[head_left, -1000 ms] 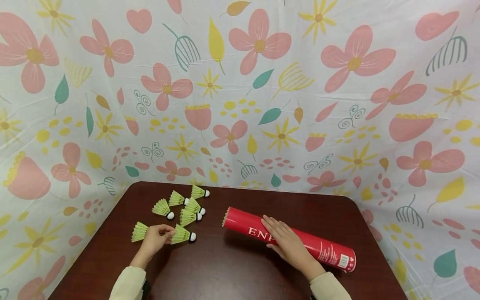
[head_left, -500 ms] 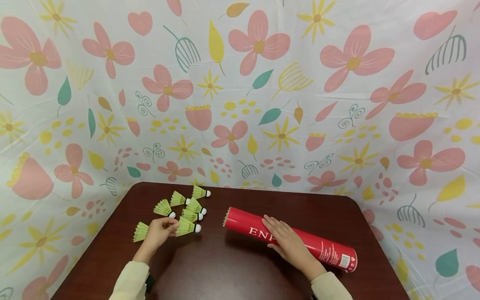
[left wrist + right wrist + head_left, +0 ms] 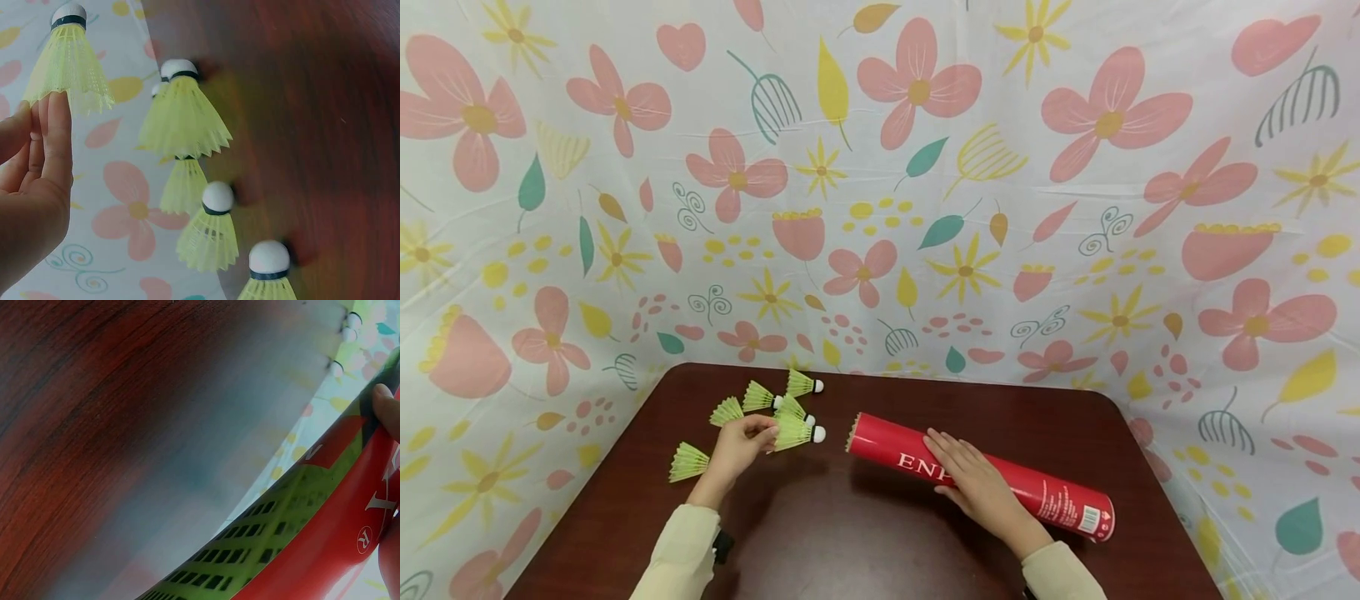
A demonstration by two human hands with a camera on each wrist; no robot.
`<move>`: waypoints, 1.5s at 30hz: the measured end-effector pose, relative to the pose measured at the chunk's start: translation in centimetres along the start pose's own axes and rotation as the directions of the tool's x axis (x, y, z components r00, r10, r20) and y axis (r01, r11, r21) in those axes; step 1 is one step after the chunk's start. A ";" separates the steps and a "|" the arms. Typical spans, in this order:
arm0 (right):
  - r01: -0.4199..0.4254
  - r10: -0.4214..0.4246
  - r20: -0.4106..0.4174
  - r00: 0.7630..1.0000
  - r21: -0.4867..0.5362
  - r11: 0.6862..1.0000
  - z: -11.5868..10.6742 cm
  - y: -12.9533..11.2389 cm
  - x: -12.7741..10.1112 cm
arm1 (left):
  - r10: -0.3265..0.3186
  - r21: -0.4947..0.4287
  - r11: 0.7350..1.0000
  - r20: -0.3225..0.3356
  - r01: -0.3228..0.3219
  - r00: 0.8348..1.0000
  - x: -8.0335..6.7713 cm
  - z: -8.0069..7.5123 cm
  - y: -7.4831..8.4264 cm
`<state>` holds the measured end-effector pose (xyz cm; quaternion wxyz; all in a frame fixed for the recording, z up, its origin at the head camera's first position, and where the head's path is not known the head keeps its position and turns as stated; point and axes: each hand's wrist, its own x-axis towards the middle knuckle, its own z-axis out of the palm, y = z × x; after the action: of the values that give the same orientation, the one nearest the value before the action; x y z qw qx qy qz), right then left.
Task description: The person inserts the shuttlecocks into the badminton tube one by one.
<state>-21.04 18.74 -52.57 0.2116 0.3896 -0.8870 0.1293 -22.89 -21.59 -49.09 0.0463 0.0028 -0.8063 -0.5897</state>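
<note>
My left hand pinches a yellow-green shuttlecock by the rim of its skirt. Its white cork tip points right, toward the tube; the left wrist view shows this shuttlecock held between thumb and fingers. My right hand grips a red cardboard tube, fingers over its top and thumb on the near side. The tube slants across the right of the table. At its left end, a jagged yellow-green skirt edge shows. The right wrist view catches the tube and one fingertip on it.
Several loose shuttlecocks lie on the dark wooden table: one left of my left hand, others behind it, such as one and one near the back edge. A flowered cloth hangs behind the table.
My left hand has lifted its shuttlecock off the table and carried it right and away from me, closer to the tube's left end. My right hand and the tube stay put.
</note>
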 end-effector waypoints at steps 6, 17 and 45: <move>-0.010 0.010 0.015 1.000 0.010 1.000 -0.2 0.0 0.1 | 0.018 -0.055 0.998 0.027 -0.016 0.999 0.5 1.2 1.0; 0.008 -0.008 -0.009 1.000 0.018 1.000 -0.1 0.0 0.0 | 0.080 -0.049 0.996 0.067 -0.076 0.995 0.8 3.4 2.2; 0.025 -0.024 -0.036 0.999 0.010 1.000 -0.1 -0.6 0.2 | 0.153 -0.075 0.987 0.139 -0.143 0.979 0.8 6.8 2.0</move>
<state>-20.66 18.25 -52.36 0.2269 0.3991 -0.8776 0.1380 -24.16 -14.52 -49.17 0.0319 -0.1013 -0.7861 -0.6089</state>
